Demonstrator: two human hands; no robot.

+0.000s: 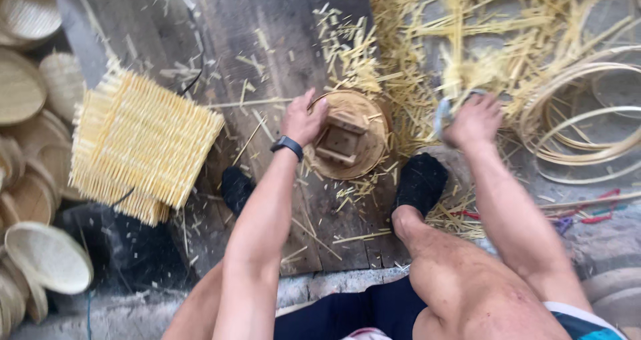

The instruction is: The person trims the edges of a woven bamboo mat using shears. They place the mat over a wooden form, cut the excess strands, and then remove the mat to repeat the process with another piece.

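My left hand [304,119] rests on the left rim of a round woven bamboo basket [364,149] that lies on a dark wooden board [267,53], with a square wooden block [340,139] pressed inside it. A dark watch sits on that wrist. My right hand [473,119] is off to the right, closed around a small tool with a pale blue grip [442,116], at the edge of a heap of bamboo strips [494,39]. My feet in black socks [419,180] flank the basket.
A stack of square woven bamboo mats [143,146] lies on the left. Finished round baskets [47,256] are piled along the left edge. Coiled bamboo hoops [587,113] lie at the right. Short bamboo offcuts litter the board.
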